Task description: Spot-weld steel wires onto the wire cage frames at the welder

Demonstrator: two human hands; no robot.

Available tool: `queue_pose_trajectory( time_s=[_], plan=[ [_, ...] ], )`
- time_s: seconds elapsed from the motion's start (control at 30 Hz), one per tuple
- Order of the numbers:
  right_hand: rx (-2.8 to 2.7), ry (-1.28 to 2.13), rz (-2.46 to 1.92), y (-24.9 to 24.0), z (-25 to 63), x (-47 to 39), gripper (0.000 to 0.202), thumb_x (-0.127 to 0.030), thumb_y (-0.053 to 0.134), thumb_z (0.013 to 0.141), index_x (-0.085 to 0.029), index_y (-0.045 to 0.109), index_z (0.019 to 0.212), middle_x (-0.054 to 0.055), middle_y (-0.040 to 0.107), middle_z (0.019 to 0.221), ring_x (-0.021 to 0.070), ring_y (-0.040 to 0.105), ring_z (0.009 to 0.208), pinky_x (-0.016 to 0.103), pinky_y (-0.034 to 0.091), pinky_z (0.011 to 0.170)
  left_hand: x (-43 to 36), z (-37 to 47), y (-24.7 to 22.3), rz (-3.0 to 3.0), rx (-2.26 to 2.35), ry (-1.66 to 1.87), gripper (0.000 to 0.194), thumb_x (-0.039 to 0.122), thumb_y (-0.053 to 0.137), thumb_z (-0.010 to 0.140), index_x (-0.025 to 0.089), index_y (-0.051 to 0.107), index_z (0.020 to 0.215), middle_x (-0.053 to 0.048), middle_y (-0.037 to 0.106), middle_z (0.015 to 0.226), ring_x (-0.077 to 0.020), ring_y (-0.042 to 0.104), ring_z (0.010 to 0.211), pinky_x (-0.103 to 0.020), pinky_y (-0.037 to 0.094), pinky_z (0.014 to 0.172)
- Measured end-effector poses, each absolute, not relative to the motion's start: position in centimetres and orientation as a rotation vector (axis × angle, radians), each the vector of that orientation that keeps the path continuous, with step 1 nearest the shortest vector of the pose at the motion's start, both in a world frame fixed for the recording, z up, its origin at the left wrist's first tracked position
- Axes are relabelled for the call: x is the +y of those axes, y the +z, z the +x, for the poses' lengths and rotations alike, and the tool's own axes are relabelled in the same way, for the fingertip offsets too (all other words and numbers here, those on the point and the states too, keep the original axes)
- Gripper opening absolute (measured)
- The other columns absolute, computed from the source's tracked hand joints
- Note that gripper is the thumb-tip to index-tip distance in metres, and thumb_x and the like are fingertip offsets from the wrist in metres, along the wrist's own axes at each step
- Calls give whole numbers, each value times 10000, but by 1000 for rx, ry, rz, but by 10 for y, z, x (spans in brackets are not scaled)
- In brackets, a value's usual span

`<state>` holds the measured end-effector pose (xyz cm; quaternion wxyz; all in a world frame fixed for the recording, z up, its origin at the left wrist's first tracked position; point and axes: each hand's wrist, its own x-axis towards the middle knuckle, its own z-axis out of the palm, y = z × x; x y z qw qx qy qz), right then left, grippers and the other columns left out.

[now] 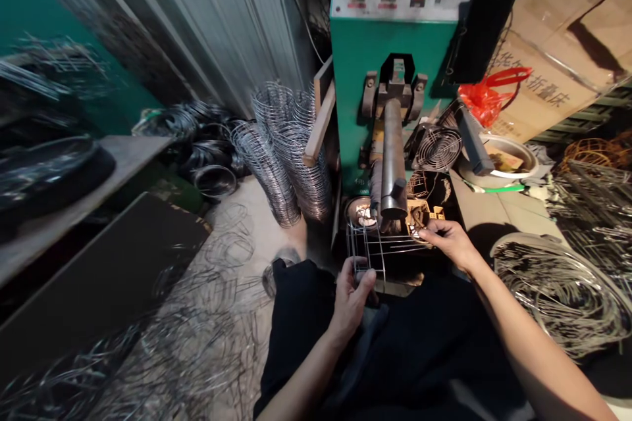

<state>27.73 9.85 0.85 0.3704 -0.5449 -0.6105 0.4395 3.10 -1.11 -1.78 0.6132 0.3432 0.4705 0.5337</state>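
A small wire frame (pixel 372 247) of thin metal rods lies across the space in front of the machine. My left hand (pixel 353 289) is closed round its lower left part, thumb on top. At the frame's right end, my right hand (pixel 450 242) pinches the long wires between thumb and fingers. Just beyond the frame, the round metal arm (pixel 394 158) of the green machine (pixel 353 52) points toward me. A yellow basket (pixel 417 214) and a round dish (pixel 360 210) with pale bits sit under that arm.
Stacks of wire rings (pixel 281 158) stand left of the machine beside a wooden bar (pixel 320 122). Loose wires (pixel 197 316) cover the floor at left. At right are a metal bowl (pixel 508 158), a red bag (pixel 486 102), a container of bent wires (pixel 557 289) and cardboard (pixel 557 33).
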Motion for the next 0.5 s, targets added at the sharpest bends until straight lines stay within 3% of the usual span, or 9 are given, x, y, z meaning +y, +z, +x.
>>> queue_pose_trajectory(
  time_s=[0.5],
  plan=[
    [-1546,1129,-1399,12,279,108,552,-604,743,703,-193,413,542,-52,349,561,94,303,554,262,255,536,5,35,-19,833,1072,1209,378,464,653,867,190,496,1075,83,520,543,-85,514,425,-187,389,468]
  ],
)
